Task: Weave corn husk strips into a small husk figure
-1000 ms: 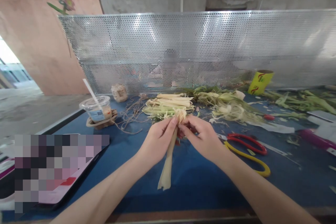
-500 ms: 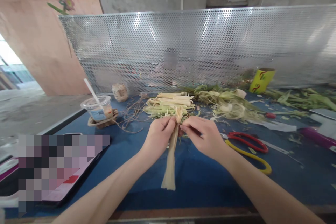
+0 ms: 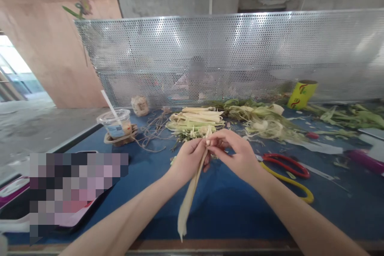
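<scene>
A pale, dry strip of corn husk (image 3: 189, 202) hangs down toward the table's front edge, narrow where it passes between my hands and wider at its lower end. My left hand (image 3: 192, 158) pinches it at its upper part, fingers closed around it. My right hand (image 3: 232, 150) also pinches the strip's top, thumb and forefinger meeting the left fingertips. The exact fold between the fingers is hidden. Just beyond my hands lies a stack of cut pale husks (image 3: 196, 119), with small greenish stems (image 3: 187, 134) in front of it.
Scissors (image 3: 286, 174) with red and yellow handles lie right of my right hand. Loose husks (image 3: 264, 122) spread behind them near a yellow roll (image 3: 302, 94). On the left are a lidded cup (image 3: 115, 124), twine (image 3: 153, 130) and a blurred tablet-like device (image 3: 75, 224). A perforated metal screen (image 3: 150, 56) stands behind.
The strip's lower end has swung left and turned, now looking narrower. My right fingers have shifted up to the strip's top, against the left fingertips. The view has tilted slightly.
</scene>
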`<action>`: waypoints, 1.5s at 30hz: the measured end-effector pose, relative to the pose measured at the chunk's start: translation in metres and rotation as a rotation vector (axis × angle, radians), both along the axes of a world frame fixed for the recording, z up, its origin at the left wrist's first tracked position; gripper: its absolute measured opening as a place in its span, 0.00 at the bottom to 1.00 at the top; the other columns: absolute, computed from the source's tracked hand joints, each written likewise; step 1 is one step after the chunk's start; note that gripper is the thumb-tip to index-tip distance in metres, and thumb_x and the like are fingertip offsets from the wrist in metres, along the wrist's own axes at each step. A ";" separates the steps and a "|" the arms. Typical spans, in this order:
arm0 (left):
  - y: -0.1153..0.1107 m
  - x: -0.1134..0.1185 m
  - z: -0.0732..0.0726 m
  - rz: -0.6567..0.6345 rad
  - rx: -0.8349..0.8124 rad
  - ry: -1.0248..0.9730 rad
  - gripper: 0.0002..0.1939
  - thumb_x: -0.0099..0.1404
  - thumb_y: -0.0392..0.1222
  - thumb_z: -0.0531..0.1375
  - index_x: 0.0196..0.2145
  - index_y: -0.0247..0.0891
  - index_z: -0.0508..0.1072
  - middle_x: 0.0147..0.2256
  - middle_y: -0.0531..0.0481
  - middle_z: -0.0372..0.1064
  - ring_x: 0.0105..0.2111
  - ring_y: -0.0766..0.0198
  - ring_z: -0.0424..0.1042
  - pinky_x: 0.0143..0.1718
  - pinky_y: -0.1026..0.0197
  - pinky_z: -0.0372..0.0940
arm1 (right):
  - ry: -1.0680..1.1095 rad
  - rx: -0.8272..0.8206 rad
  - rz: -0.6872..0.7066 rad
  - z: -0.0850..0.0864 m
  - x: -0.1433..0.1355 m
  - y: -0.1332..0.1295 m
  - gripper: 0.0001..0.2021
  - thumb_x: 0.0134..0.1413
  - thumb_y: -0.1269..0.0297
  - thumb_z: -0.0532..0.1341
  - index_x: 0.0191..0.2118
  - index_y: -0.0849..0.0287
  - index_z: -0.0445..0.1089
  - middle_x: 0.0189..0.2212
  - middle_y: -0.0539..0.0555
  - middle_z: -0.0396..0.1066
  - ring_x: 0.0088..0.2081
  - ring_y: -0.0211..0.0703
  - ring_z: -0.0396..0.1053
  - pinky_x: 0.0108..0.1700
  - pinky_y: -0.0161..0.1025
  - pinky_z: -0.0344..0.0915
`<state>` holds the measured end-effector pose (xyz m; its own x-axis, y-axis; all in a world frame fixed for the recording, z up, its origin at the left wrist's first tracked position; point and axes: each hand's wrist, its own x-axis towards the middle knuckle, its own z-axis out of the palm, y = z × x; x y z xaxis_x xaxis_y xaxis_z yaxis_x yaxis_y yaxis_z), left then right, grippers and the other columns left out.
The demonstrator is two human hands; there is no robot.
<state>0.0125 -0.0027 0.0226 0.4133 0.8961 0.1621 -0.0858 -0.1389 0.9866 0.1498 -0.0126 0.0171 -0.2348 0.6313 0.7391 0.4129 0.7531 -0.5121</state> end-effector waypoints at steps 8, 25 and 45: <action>-0.002 -0.001 0.000 -0.019 -0.107 -0.042 0.13 0.60 0.44 0.49 0.20 0.36 0.60 0.15 0.58 0.58 0.10 0.73 0.57 0.10 0.69 0.56 | -0.026 0.051 -0.045 0.006 -0.001 0.000 0.03 0.49 0.70 0.59 0.31 0.57 0.69 0.29 0.51 0.68 0.23 0.33 0.61 0.24 0.32 0.61; 0.005 0.000 -0.006 -0.011 -0.101 -0.023 0.12 0.59 0.44 0.52 0.27 0.31 0.69 0.20 0.53 0.64 0.18 0.69 0.66 0.19 0.63 0.68 | 0.181 -0.287 0.083 -0.004 -0.006 0.007 0.02 0.48 0.68 0.59 0.29 0.58 0.65 0.27 0.49 0.61 0.21 0.32 0.64 0.25 0.33 0.64; 0.007 -0.030 0.000 0.328 0.818 0.317 0.07 0.56 0.38 0.58 0.31 0.42 0.76 0.31 0.49 0.73 0.32 0.65 0.70 0.34 0.63 0.67 | 0.288 -0.656 0.118 -0.001 0.008 0.017 0.09 0.39 0.62 0.64 0.25 0.62 0.67 0.18 0.46 0.63 0.19 0.30 0.58 0.21 0.30 0.57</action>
